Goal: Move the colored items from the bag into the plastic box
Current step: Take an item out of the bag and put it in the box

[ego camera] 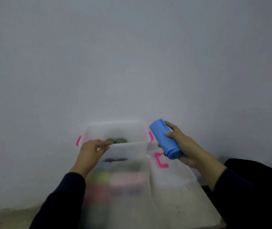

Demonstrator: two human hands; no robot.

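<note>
Though blurred: pale table (181,200), grey wall (132,55).

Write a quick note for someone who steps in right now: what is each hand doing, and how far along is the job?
Left hand: pinches the top edge of the bag, holding it open.
Right hand: grips a blue roll, in the air just right of the box.
Done: greenish items already lie in the box.
Left: drop the blue roll into the box, then move the blurred colored items showing through the bag.
</note>
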